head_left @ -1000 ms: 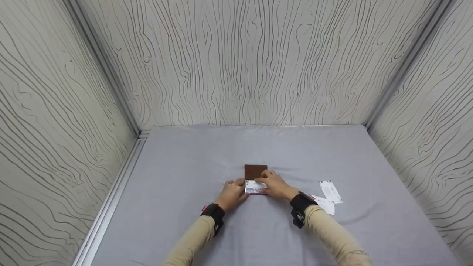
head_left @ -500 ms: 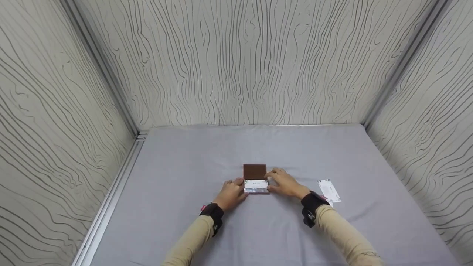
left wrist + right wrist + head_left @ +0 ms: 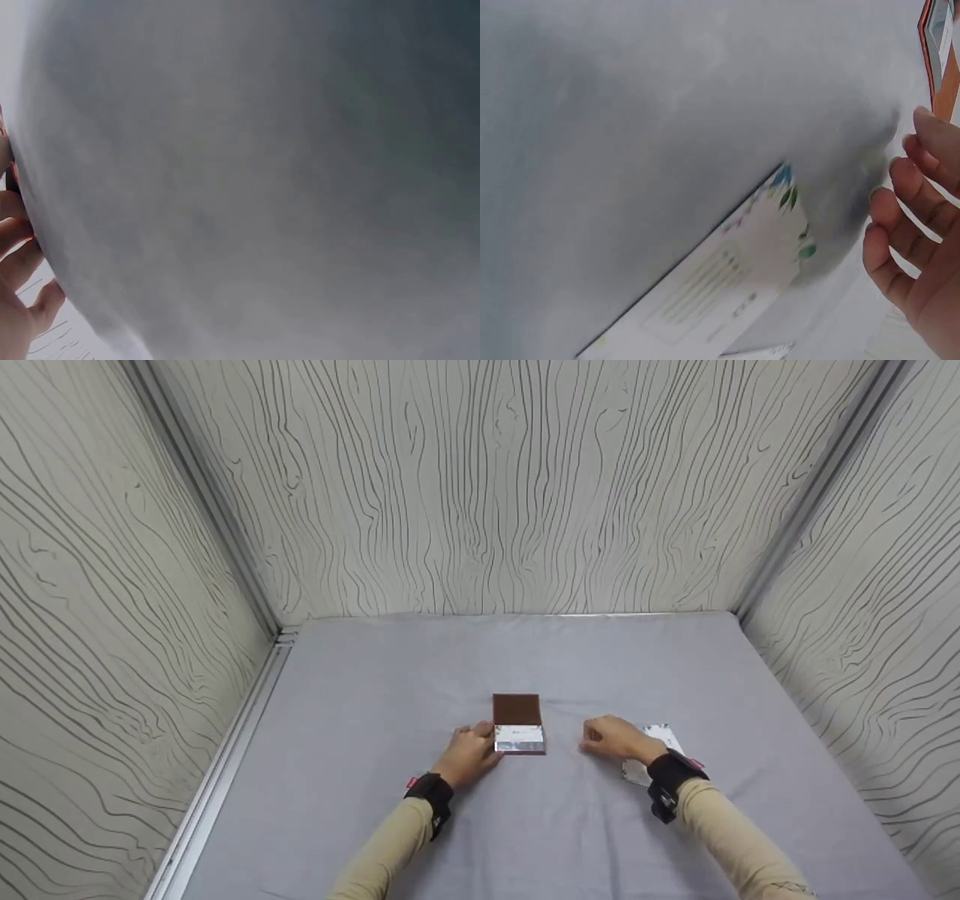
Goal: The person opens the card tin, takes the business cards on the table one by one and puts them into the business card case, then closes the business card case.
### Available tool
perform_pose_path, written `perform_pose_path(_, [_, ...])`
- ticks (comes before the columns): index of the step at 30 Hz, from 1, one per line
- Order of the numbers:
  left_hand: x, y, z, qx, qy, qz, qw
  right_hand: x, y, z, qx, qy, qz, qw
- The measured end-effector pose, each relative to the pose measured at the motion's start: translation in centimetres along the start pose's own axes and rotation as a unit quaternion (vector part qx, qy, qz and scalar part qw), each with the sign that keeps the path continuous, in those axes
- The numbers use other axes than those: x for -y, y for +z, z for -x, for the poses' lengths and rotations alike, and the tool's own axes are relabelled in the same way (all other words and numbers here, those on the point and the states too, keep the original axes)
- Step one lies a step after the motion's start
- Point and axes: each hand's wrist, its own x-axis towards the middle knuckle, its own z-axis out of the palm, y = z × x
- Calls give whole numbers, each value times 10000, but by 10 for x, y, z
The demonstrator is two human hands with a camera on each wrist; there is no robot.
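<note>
A brown card case (image 3: 517, 709) lies unfolded on the cloth, its far flap bare. A white printed card (image 3: 519, 731) sits in its near half, under a clear strip along the front. My left hand (image 3: 466, 756) holds the case by its left edge, fingertips and thumb right at that edge. In the left wrist view only the fingers (image 3: 21, 262) show, at the far left. My right hand (image 3: 613, 737) is away from the case, its fingers loosely bent with nothing between them. Below it in the right wrist view lies a white card (image 3: 727, 281) with painted leaves.
Another white card (image 3: 660, 733) lies on the right, partly hidden by my right hand and wrist band. Grey cloth (image 3: 375, 682) covers the table. Pale walls (image 3: 480, 487) with dark wavy lines stand at the back and both sides.
My right hand has let go of the card in the case and drawn away to the right, over the loose cards. My left hand has stayed at the case's left edge.
</note>
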Motion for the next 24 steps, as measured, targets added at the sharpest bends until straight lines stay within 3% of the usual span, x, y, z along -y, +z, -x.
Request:
perform_pose_path(10, [0,1,0,-4,-7,-77,10000,-22,-20,33,636,497,-231,9965])
perform_pose_path(24, [-2,0,0,178,-123,-207,9996,-33,-35,62,938,1046,-439,9891])
